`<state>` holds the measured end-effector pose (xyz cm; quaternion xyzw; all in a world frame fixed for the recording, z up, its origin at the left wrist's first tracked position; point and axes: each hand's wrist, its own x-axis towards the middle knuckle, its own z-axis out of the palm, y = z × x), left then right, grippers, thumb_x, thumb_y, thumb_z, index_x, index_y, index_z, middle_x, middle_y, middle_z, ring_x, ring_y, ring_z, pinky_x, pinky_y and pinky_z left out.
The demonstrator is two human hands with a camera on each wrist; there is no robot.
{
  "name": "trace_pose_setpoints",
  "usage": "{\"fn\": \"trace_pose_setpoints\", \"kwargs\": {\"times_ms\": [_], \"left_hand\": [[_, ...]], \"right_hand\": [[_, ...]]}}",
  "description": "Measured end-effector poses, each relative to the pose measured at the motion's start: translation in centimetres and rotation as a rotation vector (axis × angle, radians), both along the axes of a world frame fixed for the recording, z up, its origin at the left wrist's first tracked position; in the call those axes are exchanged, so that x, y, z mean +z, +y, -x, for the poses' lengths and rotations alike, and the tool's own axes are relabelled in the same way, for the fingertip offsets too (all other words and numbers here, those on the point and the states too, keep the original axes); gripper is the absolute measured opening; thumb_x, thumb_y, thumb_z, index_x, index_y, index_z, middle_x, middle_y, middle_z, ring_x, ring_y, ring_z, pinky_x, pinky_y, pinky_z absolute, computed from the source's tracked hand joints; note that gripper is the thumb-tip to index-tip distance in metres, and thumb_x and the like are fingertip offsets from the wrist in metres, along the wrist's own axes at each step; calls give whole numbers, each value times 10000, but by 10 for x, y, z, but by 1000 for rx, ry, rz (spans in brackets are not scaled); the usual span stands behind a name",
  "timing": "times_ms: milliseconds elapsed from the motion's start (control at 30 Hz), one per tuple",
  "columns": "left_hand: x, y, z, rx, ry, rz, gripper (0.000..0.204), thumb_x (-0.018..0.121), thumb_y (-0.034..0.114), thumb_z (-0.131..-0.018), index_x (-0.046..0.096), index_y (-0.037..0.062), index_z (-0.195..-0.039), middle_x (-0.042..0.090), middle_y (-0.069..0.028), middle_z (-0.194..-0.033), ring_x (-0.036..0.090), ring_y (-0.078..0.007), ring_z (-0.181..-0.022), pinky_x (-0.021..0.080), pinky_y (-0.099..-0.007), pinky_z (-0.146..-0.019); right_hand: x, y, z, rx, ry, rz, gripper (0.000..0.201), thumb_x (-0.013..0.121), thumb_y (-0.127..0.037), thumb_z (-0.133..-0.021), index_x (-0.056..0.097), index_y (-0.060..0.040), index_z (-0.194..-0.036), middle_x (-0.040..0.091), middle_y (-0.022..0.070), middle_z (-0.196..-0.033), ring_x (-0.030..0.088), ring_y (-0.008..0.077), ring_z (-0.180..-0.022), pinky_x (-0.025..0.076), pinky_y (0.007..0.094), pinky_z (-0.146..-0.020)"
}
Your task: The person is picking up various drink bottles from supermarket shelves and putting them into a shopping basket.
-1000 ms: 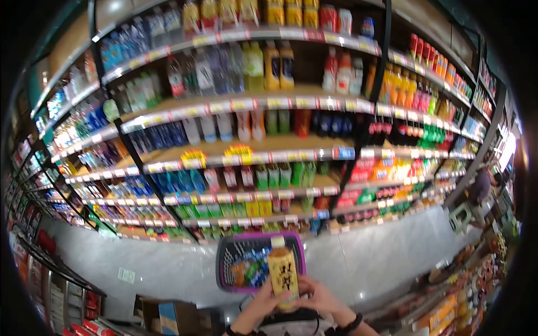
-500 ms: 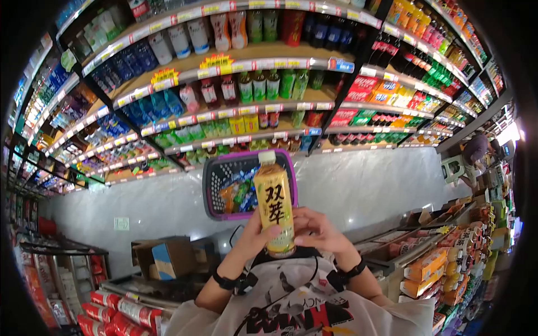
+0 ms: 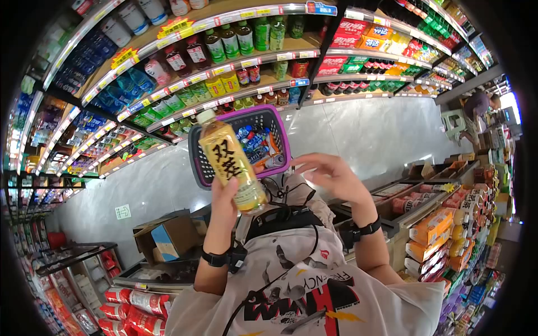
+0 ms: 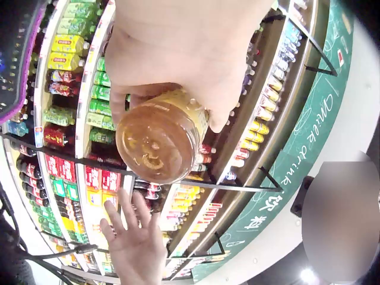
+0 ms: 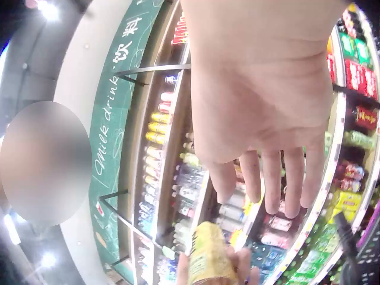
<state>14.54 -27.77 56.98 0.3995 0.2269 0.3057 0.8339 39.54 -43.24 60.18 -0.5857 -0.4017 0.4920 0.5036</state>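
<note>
In the head view my left hand (image 3: pixel 224 200) grips the lower part of a drink bottle (image 3: pixel 227 159) with a pale cap, a yellow label and large dark characters. The bottle leans to the left and overlaps the basket's left side. Its amber base (image 4: pixel 157 142) faces the left wrist camera. My right hand (image 3: pixel 330 175) is apart from the bottle, to its right, holding nothing; in the right wrist view its fingers (image 5: pixel 272 178) are extended. A dark shopping basket (image 3: pixel 287 131) with a purple rim stands beyond the hands, with several bottles (image 3: pixel 255 143) in it.
Shelves of drinks (image 3: pixel 246 64) curve along the far side of the aisle. An open cardboard box (image 3: pixel 168 238) is at the lower left, near red-and-white packages (image 3: pixel 134 308). Cartons and bottles (image 3: pixel 437 235) line the right side. A green stool (image 3: pixel 453 124) stands further off.
My right hand has come off the bottle and moved right. The bottle, now in the left hand alone, has shifted left and tilted. The head view has turned further down.
</note>
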Motion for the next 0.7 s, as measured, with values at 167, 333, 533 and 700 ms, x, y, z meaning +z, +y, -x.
{"fn": "trace_pose_setpoints", "kwargs": {"times_ms": [167, 333, 533, 700], "left_hand": [[-13, 26, -4, 77, 151, -1, 636, 672, 372, -939, 451, -21, -1387, 635, -222, -1221, 657, -369, -1121, 544, -458, -967], [-45, 60, -30, 103, 338, -108, 656, 702, 157, -863, 398, -10, -1420, 580, -212, -1284, 612, -364, -1178, 517, -481, -999], [-115, 89, -71, 62, 522, -36, 669, 683, 5, -827, 395, 27, -1431, 579, -186, -1266, 593, -352, -1201, 474, -503, -1046], [-173, 108, -134, -107, 658, -89, 586, 683, 40, -862, 414, 66, -1382, 580, -154, -1185, 598, -313, -1126, 489, -479, -1006]], "right_hand": [[-83, -7, -72, -217, -80, 224, 283, 677, -208, -979, 708, 8, -1159, 735, 56, -1095, 673, 139, -1002, 527, 296, -859], [-250, -3, -155, -317, -206, 533, 282, 683, -268, -925, 733, -6, -1016, 737, 109, -931, 681, 203, -859, 532, 349, -783], [-473, -17, -173, -247, -462, 931, 347, 619, -359, -873, 760, -86, -1034, 729, 160, -1104, 665, 414, -1053, 528, 491, -924], [-594, -16, -156, -229, -328, 1142, 319, 616, -308, -878, 753, -62, -1028, 734, 209, -1037, 687, 395, -1014, 546, 474, -890]]}}
